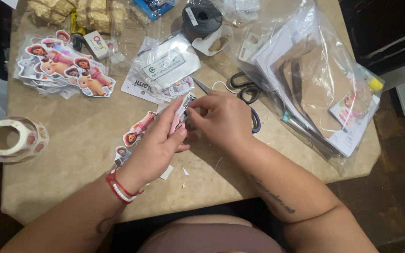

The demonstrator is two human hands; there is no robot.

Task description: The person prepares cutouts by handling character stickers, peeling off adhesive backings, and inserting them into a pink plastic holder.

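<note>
My left hand (158,145) grips a small cartoon cut-out sticker (182,111) edge-on above the beige table (71,154). My right hand (221,119) meets it from the right, its fingertips pinching at the same sticker. Under my left hand lie more cut-out stickers of a girl figure (137,131). Black-handled scissors (242,89) lie just behind my right hand, partly hidden by it.
A pile of cut-out stickers (62,65) sits at the far left, a roll of sticker tape (12,139) at the left edge. A black spool (202,18) stands at the back. Clear bags of card and paper (315,84) fill the right side. Small packets (165,65) lie in the middle.
</note>
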